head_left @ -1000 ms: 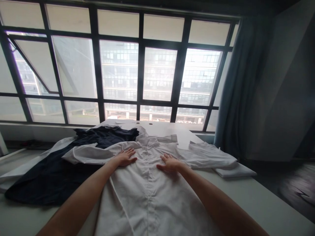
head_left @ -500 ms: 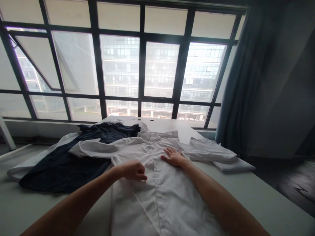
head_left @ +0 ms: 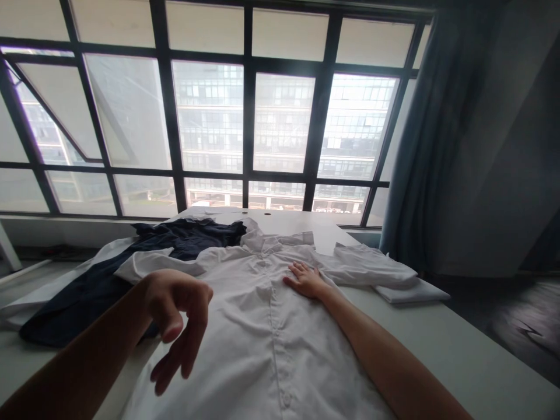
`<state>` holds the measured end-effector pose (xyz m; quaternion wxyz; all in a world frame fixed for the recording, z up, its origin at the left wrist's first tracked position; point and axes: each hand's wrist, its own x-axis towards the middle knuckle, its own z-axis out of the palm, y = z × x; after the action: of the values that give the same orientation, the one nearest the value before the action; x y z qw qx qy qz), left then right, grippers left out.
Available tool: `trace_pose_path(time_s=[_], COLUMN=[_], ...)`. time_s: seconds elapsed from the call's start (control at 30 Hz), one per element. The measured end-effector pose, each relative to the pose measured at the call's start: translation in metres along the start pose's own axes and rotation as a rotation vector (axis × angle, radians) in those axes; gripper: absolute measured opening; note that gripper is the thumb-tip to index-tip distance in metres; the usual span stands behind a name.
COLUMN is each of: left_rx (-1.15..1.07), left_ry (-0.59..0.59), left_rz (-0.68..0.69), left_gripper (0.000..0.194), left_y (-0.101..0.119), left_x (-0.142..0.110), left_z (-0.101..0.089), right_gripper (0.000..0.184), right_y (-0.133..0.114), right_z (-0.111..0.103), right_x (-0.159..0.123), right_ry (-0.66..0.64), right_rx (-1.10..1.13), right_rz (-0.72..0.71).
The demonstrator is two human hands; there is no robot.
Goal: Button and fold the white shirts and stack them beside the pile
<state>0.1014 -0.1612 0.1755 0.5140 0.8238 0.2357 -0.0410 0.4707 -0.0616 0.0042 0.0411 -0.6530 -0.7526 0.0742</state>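
A white button-up shirt (head_left: 245,338) lies front side up on the table, collar toward the window and sleeves out to both sides. My right hand (head_left: 305,281) rests flat on its upper chest, just right of the button placket, fingers spread. My left hand (head_left: 179,321) hovers above the shirt's left part, fingers apart and pointing down, with nothing in it. Soft creases run across the cloth between the hands.
A dark navy garment (head_left: 83,303) lies left of the shirt, partly over another white garment (head_left: 17,306). Folded white cloth (head_left: 409,291) sits under the right sleeve. The white table (head_left: 464,350) reaches toward the window; a curtain (head_left: 406,192) hangs at right.
My left hand has lifted off the shirt and come left and nearer, its fingers opening. The shirt's lower left side now spreads wider to the left. My right hand stays in place.
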Motion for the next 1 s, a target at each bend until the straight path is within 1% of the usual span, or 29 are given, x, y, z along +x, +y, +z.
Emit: trace_pose_path(time_s=[0.03, 0.07, 0.1, 0.17, 0.23, 0.3, 0.37, 0.43, 0.5, 0.53, 0.6, 0.67, 0.7, 0.73, 0.8, 0.87, 0.93, 0.97, 1.0], left_rx=[-0.042, -0.068, -0.078, -0.001, 0.178, 0.434, 0.716, 0.872, 0.906, 0.915, 0.946, 0.972, 0.982, 0.990, 0.965, 0.893, 0.794, 0.749, 0.722], left_ry=[-0.122, -0.202, -0.205, -0.018, 0.144, 0.297, 0.436, 0.530, 0.572, 0.586, 0.632, 0.685, 0.702, 0.697, 0.640, 0.571, 0.543, 0.542, 0.539], left_rz=[-0.030, -0.057, -0.078, -0.103, -0.140, -0.204, -0.235, -0.231, -0.178, -0.140, -0.071, -0.041, -0.039, -0.042, -0.074, -0.135, -0.189, -0.208, -0.224], left_gripper=[0.075, 0.076, 0.073, 0.061, 0.046, 0.036, 0.029, 0.026, 0.030, 0.033, 0.035, 0.035, 0.035, 0.034, 0.030, 0.022, 0.011, 0.012, 0.018], left_y=[0.003, 0.002, -0.001, -0.017, -0.039, -0.059, -0.073, -0.080, -0.085, -0.088, -0.096, -0.103, -0.104, -0.104, -0.098, -0.088, -0.080, -0.077, -0.076], left_x=[0.002, 0.008, 0.018, 0.045, 0.077, 0.106, 0.129, 0.147, 0.159, 0.163, 0.168, 0.171, 0.171, 0.172, 0.175, 0.181, 0.190, 0.194, 0.198], left_z=[0.001, 0.003, 0.005, 0.007, 0.004, -0.002, -0.007, -0.006, 0.000, 0.006, 0.018, 0.027, 0.029, 0.030, 0.025, 0.016, 0.007, 0.003, 0.001], right_gripper=[0.081, 0.080, 0.080, 0.079, 0.078, 0.079, 0.081, 0.083, 0.084, 0.083, 0.072, 0.049, 0.039, 0.033, 0.035, 0.038, 0.036, 0.035, 0.035], right_y=[0.000, 0.000, 0.001, 0.001, 0.000, 0.000, -0.001, -0.003, -0.006, -0.009, -0.018, -0.034, -0.043, -0.053, -0.073, -0.089, -0.098, -0.100, -0.100], right_z=[0.001, 0.001, 0.002, 0.003, 0.004, 0.002, -0.002, -0.009, -0.016, -0.019, -0.025, -0.029, -0.030, -0.031, -0.032, -0.032, -0.030, -0.030, -0.029], right_x=[0.000, 0.000, 0.000, 0.000, 0.000, -0.002, -0.004, -0.008, -0.014, -0.018, -0.026, -0.035, -0.039, -0.043, -0.049, -0.052, -0.052, -0.052, -0.051], right_ry=[-0.001, 0.001, 0.004, 0.013, 0.022, 0.019, -0.015, -0.075, -0.109, -0.092, 0.015, 0.154, 0.196, 0.198, 0.119, 0.019, -0.019, -0.023, -0.031], right_rx=[-0.001, -0.002, -0.004, -0.008, -0.015, -0.029, -0.051, -0.069, -0.081, -0.090, -0.116, -0.131, -0.127, -0.117, -0.091, -0.050, 0.027, 0.074, 0.120], right_rz=[0.001, 0.001, 0.001, 0.001, -0.002, -0.013, -0.033, -0.052, -0.058, -0.063, -0.090, -0.127, -0.137, -0.143, -0.156, -0.177, -0.175, -0.164, -0.153])
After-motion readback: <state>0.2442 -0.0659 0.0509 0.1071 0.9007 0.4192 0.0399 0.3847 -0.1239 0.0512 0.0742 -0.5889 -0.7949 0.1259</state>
